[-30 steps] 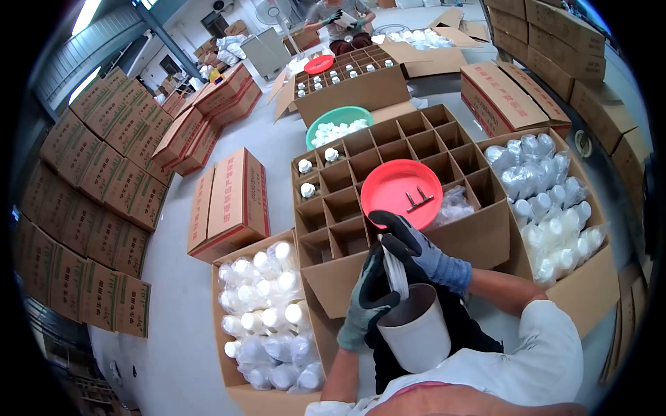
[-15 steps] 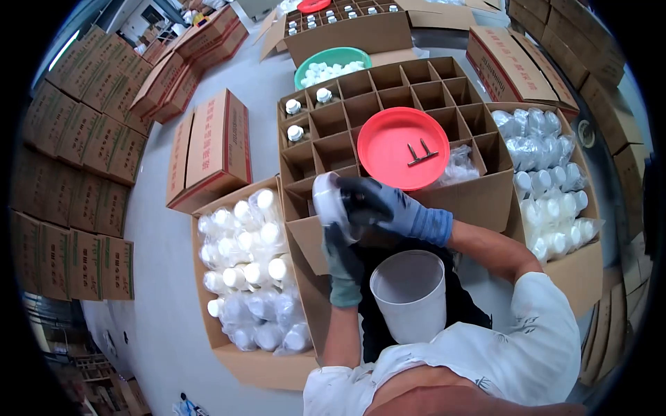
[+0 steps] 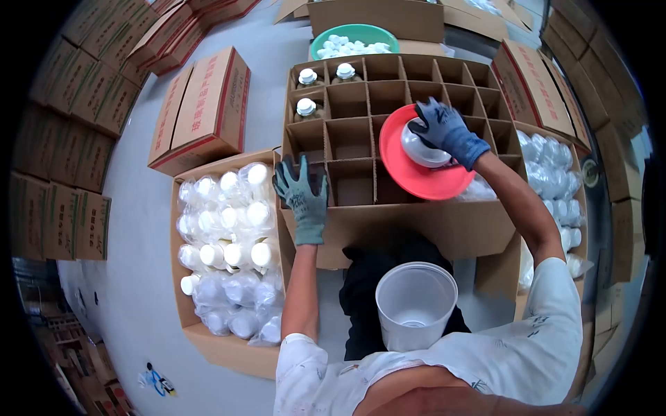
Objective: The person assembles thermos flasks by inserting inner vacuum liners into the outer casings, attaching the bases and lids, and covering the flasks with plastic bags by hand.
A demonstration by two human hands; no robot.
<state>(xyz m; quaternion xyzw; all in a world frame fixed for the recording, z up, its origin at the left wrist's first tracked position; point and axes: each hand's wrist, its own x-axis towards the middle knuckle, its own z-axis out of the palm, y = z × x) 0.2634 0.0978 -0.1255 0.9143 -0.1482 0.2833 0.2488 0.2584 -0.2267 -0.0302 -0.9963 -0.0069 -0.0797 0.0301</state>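
Note:
My right hand (image 3: 444, 132), in a grey-blue glove, is closed round a clear round lid-like piece (image 3: 424, 151) over the red plate (image 3: 416, 182). That plate lies on the divided carton (image 3: 388, 232). My left hand (image 3: 303, 194), in a green-grey glove, is spread with fingers apart at the carton's front left corner. Three white-capped bottles (image 3: 306, 107) stand in cells at the back left. Between my legs is a white translucent bucket (image 3: 416, 305), its inside visible from above.
At the left, an open carton (image 3: 229, 357) holds wrapped white-capped bottles; another (image 3: 580, 208) with wrapped bottles is at the right. A green basin (image 3: 355, 29) of white caps sits behind the divided carton. Closed cartons (image 3: 205, 111) and stacked boxes flank both sides.
The clear piece has gone from between both hands to over the red plate in my right hand. My left hand has let go and spread at the carton's left. The view has tilted down.

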